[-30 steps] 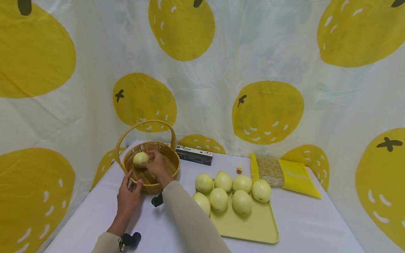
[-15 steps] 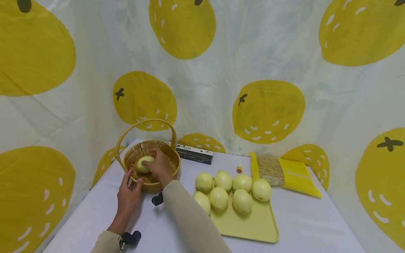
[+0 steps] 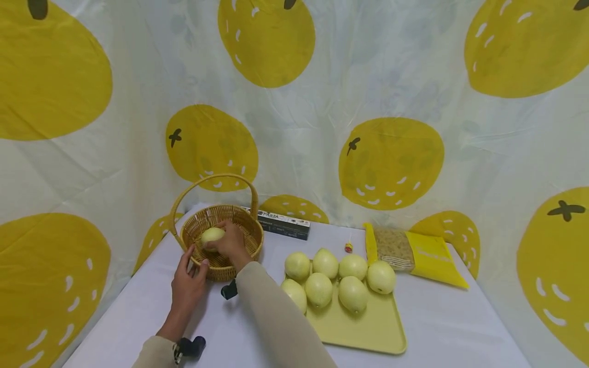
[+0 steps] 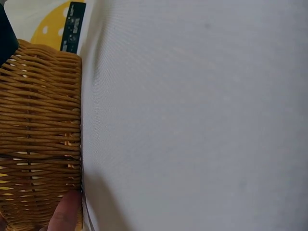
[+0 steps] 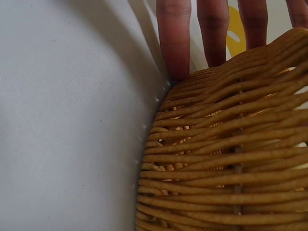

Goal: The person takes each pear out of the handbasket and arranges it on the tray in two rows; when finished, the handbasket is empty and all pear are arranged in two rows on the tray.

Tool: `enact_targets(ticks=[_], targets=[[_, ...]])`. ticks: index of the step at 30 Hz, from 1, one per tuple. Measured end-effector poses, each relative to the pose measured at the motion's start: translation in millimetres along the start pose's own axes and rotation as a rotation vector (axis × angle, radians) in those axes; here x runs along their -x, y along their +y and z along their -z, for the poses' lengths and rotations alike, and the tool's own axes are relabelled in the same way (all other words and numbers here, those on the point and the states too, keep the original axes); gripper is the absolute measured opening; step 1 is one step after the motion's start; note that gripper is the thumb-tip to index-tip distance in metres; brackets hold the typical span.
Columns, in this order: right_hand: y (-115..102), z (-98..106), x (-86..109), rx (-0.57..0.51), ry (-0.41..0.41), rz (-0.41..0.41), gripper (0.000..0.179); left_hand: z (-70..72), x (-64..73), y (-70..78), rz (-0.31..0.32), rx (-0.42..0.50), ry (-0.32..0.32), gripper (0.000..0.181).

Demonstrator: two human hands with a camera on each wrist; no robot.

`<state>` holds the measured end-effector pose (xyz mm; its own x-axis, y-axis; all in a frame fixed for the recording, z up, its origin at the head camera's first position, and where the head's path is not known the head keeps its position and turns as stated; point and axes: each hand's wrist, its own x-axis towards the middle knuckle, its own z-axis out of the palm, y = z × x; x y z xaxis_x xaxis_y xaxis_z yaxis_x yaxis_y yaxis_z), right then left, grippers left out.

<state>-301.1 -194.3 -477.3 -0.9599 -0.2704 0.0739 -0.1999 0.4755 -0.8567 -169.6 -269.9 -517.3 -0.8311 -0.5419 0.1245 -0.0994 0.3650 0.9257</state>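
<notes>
In the head view my right hand (image 3: 232,242) reaches inside a wicker basket (image 3: 221,274) and grips a pale yellow, rounded fruit (image 3: 211,235) between thumb and fingers. The fruit is at the left part of the basket; its underside is hidden. My left hand (image 3: 189,281) touches the front left of the basket's outer wall. Straight fingers (image 5: 174,45) show against the wicker wall in the right wrist view. One fingertip (image 4: 67,211) lies on the basket's lower side in the left wrist view. Several similar fruits (image 3: 353,294) sit on a yellow tray (image 3: 363,335) to the right.
A dark pasta box (image 3: 285,226) lies behind the basket. A small lollipop (image 3: 348,248) and a yellow packet (image 3: 418,255) are behind the tray. The basket's tall arched handle (image 3: 221,176) stands up over its opening. A fruit-print cloth (image 3: 299,153) hangs behind the table.
The fruit in my right hand has gone lower and slightly right inside the basket, then turned a little in the fingers. My left hand has stayed at the basket.
</notes>
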Motion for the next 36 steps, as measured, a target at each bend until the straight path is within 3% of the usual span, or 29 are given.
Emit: enact_targets(ticks=[10, 17, 28, 36], targets=[[4.9, -3.2, -9.1, 0.029, 0.012, 0.018, 0.063, -2.4, -1.7, -1.1, 0.008, -0.006, 0.002, 0.069], [6.3, -4.1, -10.6, -0.025, 0.057, 0.098, 0.064, -3.7, -1.8, -1.9, 0.022, -0.022, 0.0, 0.07], [0.9, 2.9, 4.7, -0.121, 0.167, 0.245, 0.06, -5.8, 0.4, -4.8, 0.045, -0.023, -0.006, 0.071], [-14.7, 19.8, 24.1, -0.179, 0.222, 0.249, 0.059, 1.3, 2.1, 4.4, 0.032, -0.039, -0.017, 0.071]])
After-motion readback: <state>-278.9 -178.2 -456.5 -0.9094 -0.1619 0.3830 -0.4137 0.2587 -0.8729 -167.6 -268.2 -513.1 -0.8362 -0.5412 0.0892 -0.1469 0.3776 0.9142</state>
